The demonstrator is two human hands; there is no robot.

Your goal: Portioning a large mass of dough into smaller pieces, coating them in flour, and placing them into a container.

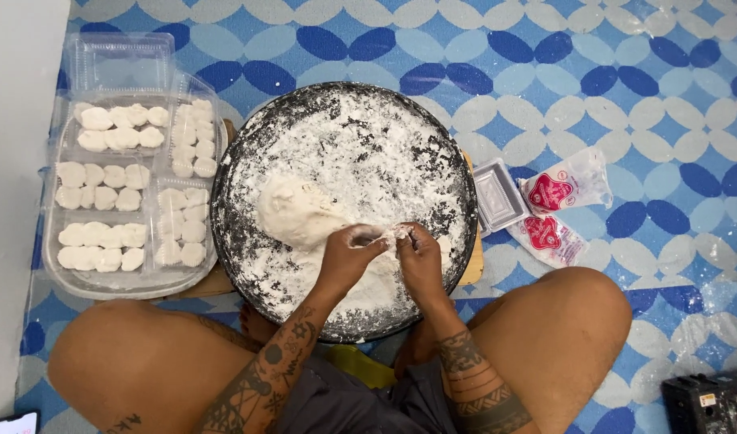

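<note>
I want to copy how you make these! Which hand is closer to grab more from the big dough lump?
Probably the left hand. It sits right beside the big dough lump on the floured round pan, with its fingers already on that side. The right hand is farther over, pinching a small piece.

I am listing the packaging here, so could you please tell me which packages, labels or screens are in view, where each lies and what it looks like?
Two clear plastic bags: on the mat right of the floured round tray, each with a red label.
Clear plastic boxes: left of the tray, filled with white dough pieces.
Empty clear box: at the tray's right edge.
Phone: bottom left corner, its screen barely showing.
</note>
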